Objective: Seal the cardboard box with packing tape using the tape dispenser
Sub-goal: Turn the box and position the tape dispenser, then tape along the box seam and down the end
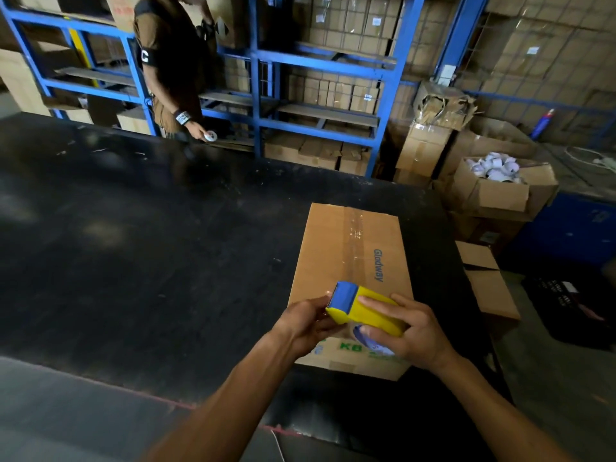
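A closed brown cardboard box (336,255) lies on the black table (150,245), with a strip of clear tape along its top seam. Above the box's near end I hold a yellow and blue tape dispenser (358,306). My right hand (410,331) is wrapped around its yellow body and the tape roll under it. My left hand (305,323) pinches at the dispenser's blue front end, near the serrated cutter. The tape end between those fingers is too small to make out.
Another person (173,68) stands across the table holding a small white roll. Blue shelving (320,65) full of cartons lines the back. Open cartons (500,191) stand on the floor to the right, one filled with white rolls.
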`<state>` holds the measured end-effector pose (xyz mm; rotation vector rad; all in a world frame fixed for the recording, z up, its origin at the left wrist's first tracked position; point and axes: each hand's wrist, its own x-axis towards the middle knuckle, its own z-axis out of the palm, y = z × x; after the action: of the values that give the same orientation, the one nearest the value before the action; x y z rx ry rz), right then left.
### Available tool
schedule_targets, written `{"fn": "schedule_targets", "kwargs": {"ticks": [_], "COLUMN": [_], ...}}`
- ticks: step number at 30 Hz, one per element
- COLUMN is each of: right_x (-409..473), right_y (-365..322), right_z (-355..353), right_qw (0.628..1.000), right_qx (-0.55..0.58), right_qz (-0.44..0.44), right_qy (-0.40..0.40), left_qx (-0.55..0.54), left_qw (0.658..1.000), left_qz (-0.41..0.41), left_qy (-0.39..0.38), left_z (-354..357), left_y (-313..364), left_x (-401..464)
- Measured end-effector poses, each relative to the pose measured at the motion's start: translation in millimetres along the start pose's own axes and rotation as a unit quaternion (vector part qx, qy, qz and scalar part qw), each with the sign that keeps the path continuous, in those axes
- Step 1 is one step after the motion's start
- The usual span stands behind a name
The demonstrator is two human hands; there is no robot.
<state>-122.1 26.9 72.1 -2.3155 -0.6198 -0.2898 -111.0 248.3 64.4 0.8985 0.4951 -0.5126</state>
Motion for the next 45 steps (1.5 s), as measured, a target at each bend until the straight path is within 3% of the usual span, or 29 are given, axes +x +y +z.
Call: {"fn": "schedule_targets", "kwargs": {"ticks": [4, 8, 11, 15, 21, 32, 41, 43, 45], "right_x": [-1, -14, -25, -29, -36, -26, -22, -22, -21], "right_y": [-9, 14, 26, 15, 9, 8, 11, 12, 12], "right_z": [5, -21, -37, -27, -8, 4, 2, 2, 1], "right_qw": [0.999, 0.994, 0.988, 0.97, 0.948, 0.933, 0.931, 0.931, 0.93], "right_qx": [-0.02, -0.073, -0.11, -0.207, -0.278, -0.305, -0.294, -0.296, -0.299], "right_qz": [-0.022, 0.002, -0.011, -0.048, -0.049, -0.028, -0.017, -0.015, -0.014], "right_qy": [-0.044, -0.079, -0.106, -0.121, -0.146, -0.188, -0.216, -0.214, -0.213], "left_qx": [0.079, 0.089, 0.241, 0.314, 0.273, 0.219, 0.218, 0.15, 0.166], "left_qw": [0.984, 0.955, 0.898, 0.826, 0.856, 0.871, 0.927, 0.94, 0.925], "left_qz": [0.064, 0.174, 0.274, 0.354, 0.312, 0.321, 0.273, 0.258, 0.263], "left_qy": [0.143, 0.223, 0.244, 0.305, 0.308, 0.302, 0.139, 0.166, 0.218], "left_z": [-1, -40, -66, -76, -81, -89, -122, -131, -143], "left_y": [-10, -3, -16, -48, -65, -68, -54, -51, -47], "left_x": [1, -2, -1, 12, 20, 31, 35, 39, 44]}}
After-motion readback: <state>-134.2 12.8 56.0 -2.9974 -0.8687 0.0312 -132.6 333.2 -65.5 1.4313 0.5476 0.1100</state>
